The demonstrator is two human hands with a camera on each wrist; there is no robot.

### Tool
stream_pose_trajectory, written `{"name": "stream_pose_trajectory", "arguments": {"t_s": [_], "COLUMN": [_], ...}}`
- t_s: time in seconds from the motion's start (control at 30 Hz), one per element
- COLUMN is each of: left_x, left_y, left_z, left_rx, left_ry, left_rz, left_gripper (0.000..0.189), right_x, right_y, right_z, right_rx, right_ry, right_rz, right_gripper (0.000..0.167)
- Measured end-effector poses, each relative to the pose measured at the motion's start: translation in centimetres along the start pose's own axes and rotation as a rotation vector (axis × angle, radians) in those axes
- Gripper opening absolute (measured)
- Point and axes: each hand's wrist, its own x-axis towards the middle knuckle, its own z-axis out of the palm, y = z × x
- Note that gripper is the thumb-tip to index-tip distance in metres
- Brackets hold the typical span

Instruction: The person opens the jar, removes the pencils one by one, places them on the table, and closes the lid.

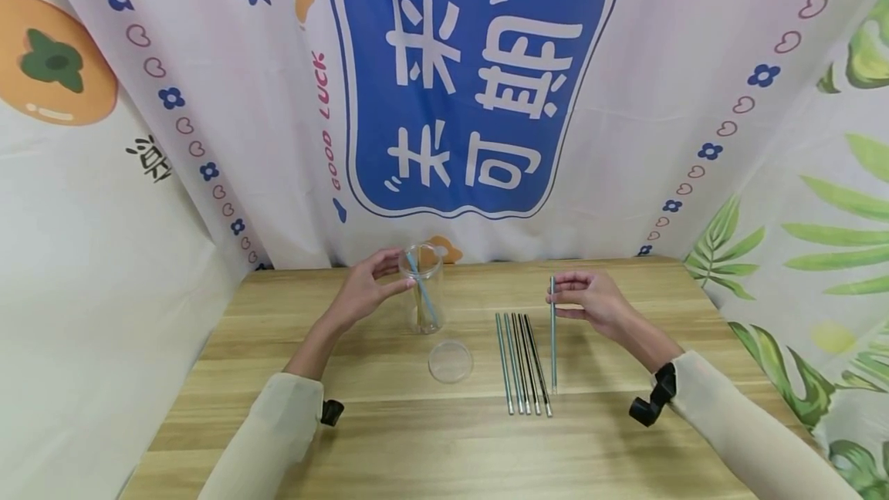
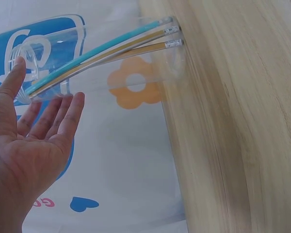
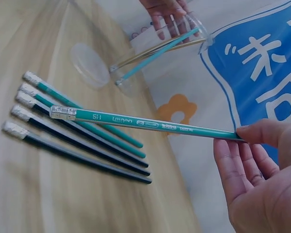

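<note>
A clear plastic jar (image 1: 432, 307) stands upright toward the back of the table. My left hand (image 1: 371, 284) holds it near its open mouth, thumb in front and fingers at the side. Inside lean one blue pencil (image 2: 102, 48) and two gold ones, their silver ends down at the jar's base. To the right, my right hand (image 1: 590, 301) pinches a teal pencil (image 3: 150, 124) near its tip between thumb and fingers, its silver end pointing down. Beside that pencil lies a row of several pencils (image 1: 521, 365), teal on the left and black on the right.
A round clear lid (image 1: 450, 362) lies flat in front of the jar, left of the pencil row. Behind the wooden table (image 1: 389, 446) hangs a printed cloth (image 1: 278, 137), close to the jar. More patterned cloth covers both sides.
</note>
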Motion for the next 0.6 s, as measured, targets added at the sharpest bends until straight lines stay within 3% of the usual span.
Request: {"name": "stream_pose_trajectory", "arguments": {"t_s": [0.6], "left_x": [0.1], "left_y": [-0.2], "left_z": [0.1], "left_rx": [0.0], "left_ry": [-0.005], "left_rz": [-0.004], "left_gripper": [0.071], "right_x": [0.0], "right_y": [3.3], "right_z": [-0.4], "right_rx": [-0.131], "right_ry": [0.04], "right_rz": [0.05], "right_gripper": [0.032]}}
